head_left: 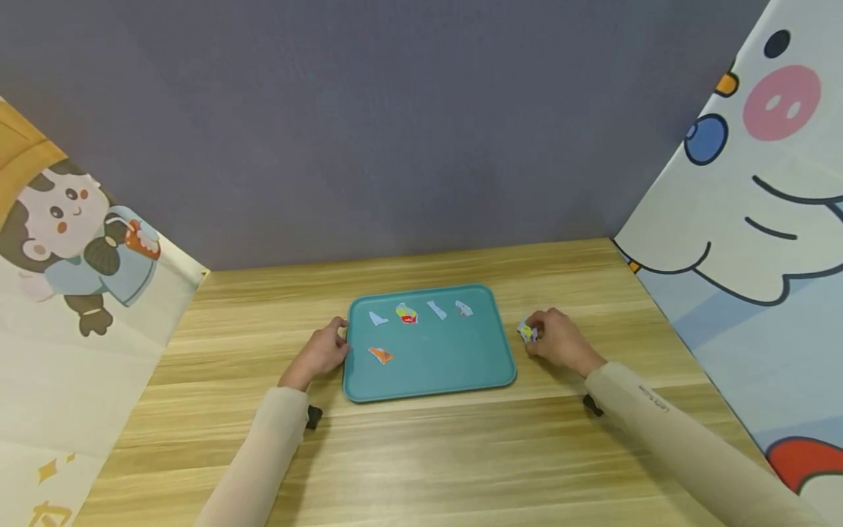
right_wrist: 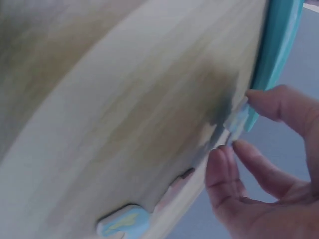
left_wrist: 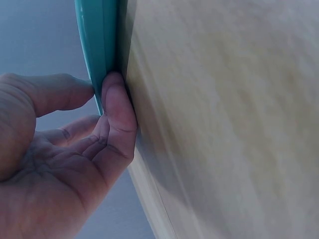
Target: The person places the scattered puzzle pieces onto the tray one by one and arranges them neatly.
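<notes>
With thumb and fingers, my left hand [head_left: 324,349] grips the left rim of a teal tray [head_left: 428,369]; the left wrist view shows the thumb on one side of the rim [left_wrist: 99,45] and fingers on the other. To the right of the tray, my right hand [head_left: 558,340] pinches a small flat irregular piece [head_left: 527,331] printed yellow and white, held between thumb and fingertips [right_wrist: 238,119]. On the tray lie an orange piece [head_left: 380,355], a red-and-yellow piece [head_left: 407,314] and several whitish pieces [head_left: 436,309] along the back.
Close by the right hand, a light-blue and yellow piece [right_wrist: 124,222] and a pinkish piece [right_wrist: 173,191] lie on the wooden table [head_left: 421,454]. A grey wall [head_left: 408,146] stands behind, with cartoon-printed panels [head_left: 744,212] at both sides.
</notes>
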A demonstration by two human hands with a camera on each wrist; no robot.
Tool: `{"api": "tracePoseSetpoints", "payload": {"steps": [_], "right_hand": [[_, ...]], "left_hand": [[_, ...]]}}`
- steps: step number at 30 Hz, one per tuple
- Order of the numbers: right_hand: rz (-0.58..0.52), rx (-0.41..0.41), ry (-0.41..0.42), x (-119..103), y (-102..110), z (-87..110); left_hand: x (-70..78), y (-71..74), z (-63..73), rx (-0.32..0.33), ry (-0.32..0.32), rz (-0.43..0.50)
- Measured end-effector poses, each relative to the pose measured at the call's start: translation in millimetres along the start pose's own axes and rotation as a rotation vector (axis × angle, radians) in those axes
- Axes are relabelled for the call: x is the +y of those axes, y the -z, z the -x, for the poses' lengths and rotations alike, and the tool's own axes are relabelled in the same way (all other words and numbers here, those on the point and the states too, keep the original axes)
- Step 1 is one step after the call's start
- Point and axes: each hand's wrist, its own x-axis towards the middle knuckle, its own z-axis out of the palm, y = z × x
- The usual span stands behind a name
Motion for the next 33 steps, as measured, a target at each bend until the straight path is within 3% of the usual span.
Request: {"api": "tracePoseSetpoints", "payload": {"steps": [5,13,20,33], "right_hand": [[-0.065,0.085,0.053,-9.7,4.4,0.1],[-0.108,0.155,0.116,-40.9,12.2,-2.0],[-0.15,0.144,0.169,-67.7,6.2,-5.5],[-0.11,0.081,0.33,-114.1,-33.2,-22.6]], "left_hand": [[0.5,0.6,0.5,0.007,-0.002,0.002],[-1.6,0.9,-0.3,0.009,0.004,-0.006],[-2.8,1.0,-1.4,0.01,-0.004,-0.014],[-3.4,-2.2,-2.7,0.01,0.001,-0.008]]}}
